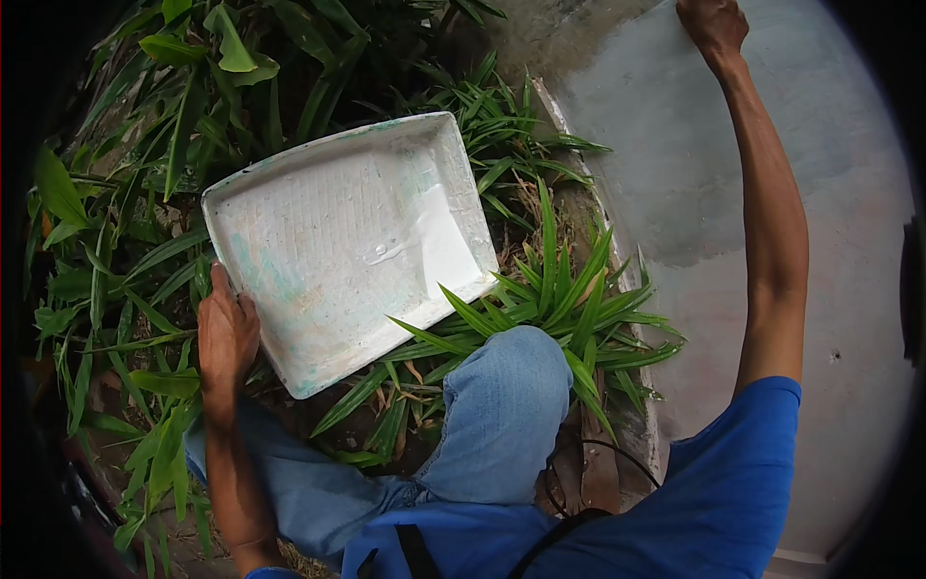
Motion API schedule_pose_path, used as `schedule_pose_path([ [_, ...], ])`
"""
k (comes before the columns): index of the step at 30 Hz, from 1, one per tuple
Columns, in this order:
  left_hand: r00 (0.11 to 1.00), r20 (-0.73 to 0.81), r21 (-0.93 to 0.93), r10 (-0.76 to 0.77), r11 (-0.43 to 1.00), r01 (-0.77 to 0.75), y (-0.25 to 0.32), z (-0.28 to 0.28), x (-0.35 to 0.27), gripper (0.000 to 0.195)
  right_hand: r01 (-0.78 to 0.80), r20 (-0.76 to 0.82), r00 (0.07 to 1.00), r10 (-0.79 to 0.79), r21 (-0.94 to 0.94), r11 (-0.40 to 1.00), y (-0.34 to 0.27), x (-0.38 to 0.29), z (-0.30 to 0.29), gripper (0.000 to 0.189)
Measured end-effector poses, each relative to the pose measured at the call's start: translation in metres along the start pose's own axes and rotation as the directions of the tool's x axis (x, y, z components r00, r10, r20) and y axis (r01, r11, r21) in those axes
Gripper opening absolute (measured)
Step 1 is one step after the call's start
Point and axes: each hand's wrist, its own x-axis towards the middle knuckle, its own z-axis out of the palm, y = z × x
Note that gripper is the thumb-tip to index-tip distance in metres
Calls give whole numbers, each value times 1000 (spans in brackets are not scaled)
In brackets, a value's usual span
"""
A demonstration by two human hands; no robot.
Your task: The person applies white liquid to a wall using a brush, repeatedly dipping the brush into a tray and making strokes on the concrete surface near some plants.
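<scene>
My left hand [226,329] grips the left edge of a white plastic paint roller tray [311,231]. Streaks of green and tan dried paint mark the ribbed slope of the tray. A small pool of white paint [445,242] lies in its deep end on the right, and a short trail of wet paint runs up from it. At the top edge of the picture, my right hand [715,27] is closed up against a grey wall [767,311], its arm stretched out. The frame cuts off its far side, so anything within it is hidden.
Broad-leaved plants [181,108] crowd the left and top. Spiky green leaves [557,289] grow between the tray and the wall's base edge [611,231]. My jeans-covered knee [510,405] is bent just below the tray. A darker, damp-looking patch [673,166] covers the wall's upper part.
</scene>
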Motion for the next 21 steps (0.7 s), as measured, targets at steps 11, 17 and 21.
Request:
schedule_pose_path([
  [11, 999, -50, 42, -4, 999, 6, 4, 4, -2, 42, 149, 490, 864, -119, -23, 989, -109, -171, 47, 7],
  [17, 999, 25, -26, -40, 999, 41, 12, -2, -2, 40, -290, 535, 822, 193, 103, 951, -71, -114, 31, 20],
  [21, 992, -107, 85, 68, 995, -59, -5, 3, -2, 40, 274, -229, 932, -282, -68, 959, -28, -38, -4, 21],
])
